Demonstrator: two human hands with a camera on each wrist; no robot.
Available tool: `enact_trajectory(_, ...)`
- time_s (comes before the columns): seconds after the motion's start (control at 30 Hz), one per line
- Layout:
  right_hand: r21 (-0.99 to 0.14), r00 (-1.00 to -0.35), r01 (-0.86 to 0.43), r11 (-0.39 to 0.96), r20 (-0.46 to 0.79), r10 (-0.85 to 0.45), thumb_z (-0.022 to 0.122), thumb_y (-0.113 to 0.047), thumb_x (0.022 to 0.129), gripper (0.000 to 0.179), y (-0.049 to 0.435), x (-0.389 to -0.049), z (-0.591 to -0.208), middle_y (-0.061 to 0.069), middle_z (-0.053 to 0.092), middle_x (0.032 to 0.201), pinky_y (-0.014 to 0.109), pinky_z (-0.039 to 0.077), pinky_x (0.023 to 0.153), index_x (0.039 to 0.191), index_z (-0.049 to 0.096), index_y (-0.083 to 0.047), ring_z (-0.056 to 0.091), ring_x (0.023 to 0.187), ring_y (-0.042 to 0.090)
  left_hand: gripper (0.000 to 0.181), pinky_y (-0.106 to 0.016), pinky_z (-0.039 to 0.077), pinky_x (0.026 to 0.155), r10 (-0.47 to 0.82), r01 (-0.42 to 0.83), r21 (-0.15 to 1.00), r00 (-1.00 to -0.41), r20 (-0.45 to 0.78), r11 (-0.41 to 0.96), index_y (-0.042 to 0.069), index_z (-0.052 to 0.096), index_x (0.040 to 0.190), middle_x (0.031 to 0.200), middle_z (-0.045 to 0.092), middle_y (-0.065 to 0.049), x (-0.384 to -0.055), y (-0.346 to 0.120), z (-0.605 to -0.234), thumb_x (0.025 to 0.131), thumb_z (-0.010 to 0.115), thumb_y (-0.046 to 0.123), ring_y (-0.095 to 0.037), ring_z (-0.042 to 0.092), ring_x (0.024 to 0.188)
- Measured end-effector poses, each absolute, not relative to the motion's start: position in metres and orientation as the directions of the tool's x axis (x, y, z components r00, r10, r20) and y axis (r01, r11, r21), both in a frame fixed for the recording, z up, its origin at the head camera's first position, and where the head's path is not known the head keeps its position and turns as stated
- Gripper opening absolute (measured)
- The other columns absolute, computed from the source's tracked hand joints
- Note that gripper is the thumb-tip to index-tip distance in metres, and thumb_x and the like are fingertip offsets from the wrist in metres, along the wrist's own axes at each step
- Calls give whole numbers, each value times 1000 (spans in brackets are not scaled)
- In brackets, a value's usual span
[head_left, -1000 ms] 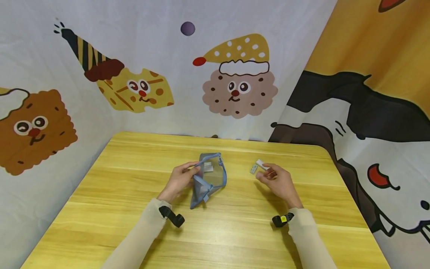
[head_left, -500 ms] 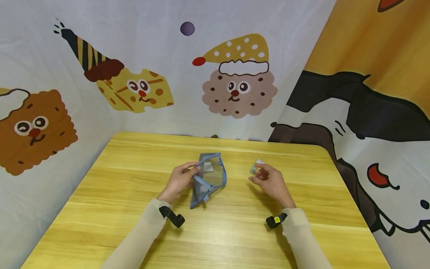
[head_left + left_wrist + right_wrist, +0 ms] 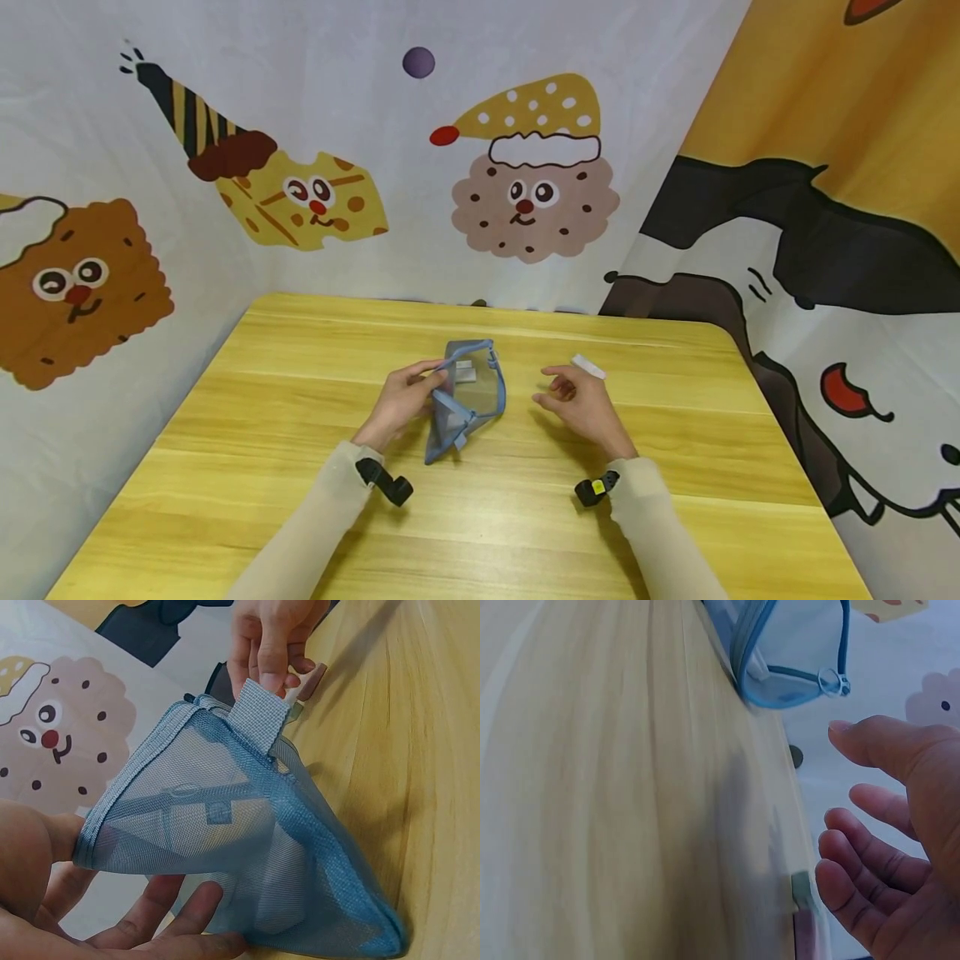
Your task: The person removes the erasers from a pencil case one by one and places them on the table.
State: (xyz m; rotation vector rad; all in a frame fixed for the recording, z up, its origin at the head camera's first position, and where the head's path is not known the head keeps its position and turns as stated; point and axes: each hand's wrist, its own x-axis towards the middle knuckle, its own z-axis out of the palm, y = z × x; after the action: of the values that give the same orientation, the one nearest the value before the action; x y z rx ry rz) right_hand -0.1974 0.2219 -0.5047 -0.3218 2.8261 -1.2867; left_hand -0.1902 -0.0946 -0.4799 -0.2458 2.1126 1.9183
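My left hand (image 3: 401, 406) holds a blue mesh zipper pouch (image 3: 202, 832) by its left rim, keeping its mouth wide. Through the opening, small pale rectangular blocks (image 3: 466, 375) show inside. My right hand (image 3: 581, 406) is to the right of the pouch, thumb and fingers apart with nothing between them, as the right wrist view shows. Just behind this hand a small white bar (image 3: 589, 366) lies on the table. Beside the bar, a small greenish piece (image 3: 802, 889) shows in the right wrist view; in the head view the hand hides it.
Everything rests on a light wooden table (image 3: 300, 517). A cartoon-printed cloth (image 3: 337, 275) hangs behind the table's far edge and along its sides. Each wrist carries a small black camera (image 3: 384, 482).
My right hand has moved left, from over the white bar towards the pouch, uncovering the bar and covering the greenish piece. My left hand and the pouch have stayed put.
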Motion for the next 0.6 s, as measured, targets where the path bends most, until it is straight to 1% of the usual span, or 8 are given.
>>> enact_trajectory(0.2,-747,-973,-204,632,82,-217,81,-30,90,50,207,-200,-504,8,69,102,30,56,76,134,67,-9,64,86,17,33,-39,63,85,62,-305,947,-948,-312,103,23,68,136,117,74,-14,-190,-95,-480,103,64,26,-16,72,94)
enact_trajectory(0.4,-748,-970,-195,634,53,-236,81,-30,91,50,194,-204,-506,4,69,101,30,55,75,135,67,-11,64,86,15,33,-37,63,85,64,-308,945,-946,-316,110,24,68,136,117,74,-13,-190,-95,-481,103,64,26,-16,72,93)
enact_trajectory(0.6,-777,-966,-188,601,35,-257,81,-23,91,47,181,-206,-508,4,68,98,30,55,76,134,67,-12,63,85,16,33,-38,63,86,68,-305,946,-947,-313,113,25,68,135,117,74,-13,-190,-95,-481,103,64,27,-16,72,94)
